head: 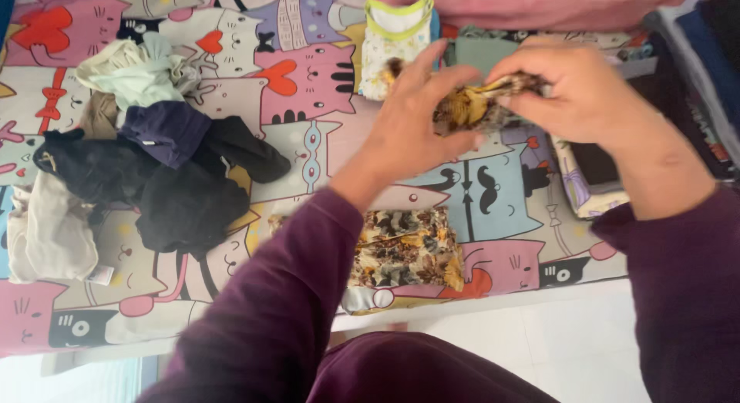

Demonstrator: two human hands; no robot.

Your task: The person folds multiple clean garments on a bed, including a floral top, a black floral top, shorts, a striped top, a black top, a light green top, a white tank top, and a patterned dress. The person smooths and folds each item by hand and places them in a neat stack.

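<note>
Now we have both hands up over the cat-print bedsheet (308, 102), working a small bundle of yellow-and-brown floral cloth (478, 106) between them. Our left hand (408, 125) is about half open, palm under the bundle, fingers spread along its near side. Our right hand (586, 91) is closed over the far end, pinching the cloth between thumb and fingers. The bundle hangs in the air above the sheet, touching nothing else.

Below it lies a folded floral piece (405, 256) near the bed's edge. A heap of dark and pale clothes (146, 164) sits well to the left, and a small white garment with yellow-green trim (395, 45) lies just beyond the left hand.

As we judge it, the loose left grip could let the bundle unroll and drop. The folded piece, so close to the edge, might slide off if our sleeve (285, 295) brushes it.
</note>
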